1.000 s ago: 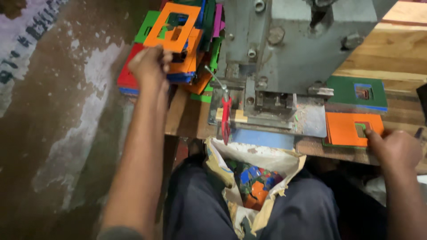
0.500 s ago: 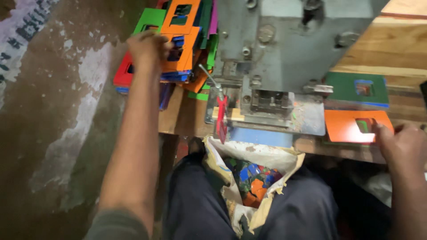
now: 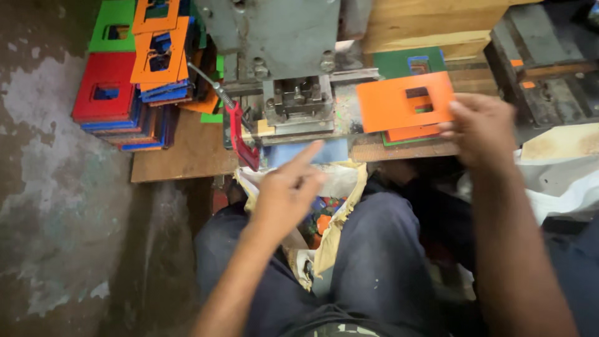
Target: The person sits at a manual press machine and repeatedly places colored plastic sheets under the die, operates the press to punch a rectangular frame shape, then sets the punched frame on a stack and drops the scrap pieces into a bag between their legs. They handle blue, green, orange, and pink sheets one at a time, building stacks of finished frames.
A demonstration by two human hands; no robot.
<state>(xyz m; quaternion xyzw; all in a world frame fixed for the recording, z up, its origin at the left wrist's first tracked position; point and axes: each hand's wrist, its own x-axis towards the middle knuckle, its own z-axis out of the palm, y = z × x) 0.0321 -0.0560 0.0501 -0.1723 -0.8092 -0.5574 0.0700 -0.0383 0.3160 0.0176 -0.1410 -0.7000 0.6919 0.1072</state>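
Observation:
My right hand [image 3: 480, 128] grips an orange plastic plate [image 3: 399, 103] with a rectangular cut-out, held just above a small stack of orange and green plates [image 3: 409, 134] on the wooden bench. My left hand [image 3: 287, 190] hovers in front of the grey press machine [image 3: 281, 37], empty, with the index finger stretched toward the die block [image 3: 298, 100]. A red-handled lever [image 3: 238, 134] hangs left of the die. Stacks of red, orange, green and blue plates [image 3: 125, 81] lie at the far left of the bench.
A sack [image 3: 324, 218] holding coloured punched scraps sits open between my knees below the bench edge. A dark metal block [image 3: 543, 68] stands at the right. White bags [image 3: 561, 181] lie at the right. Stained concrete floor [image 3: 56, 218] spreads on the left.
My left hand has left the stacks at the left and come back in front of the press, empty. My right hand has lifted the orange plate off its stack.

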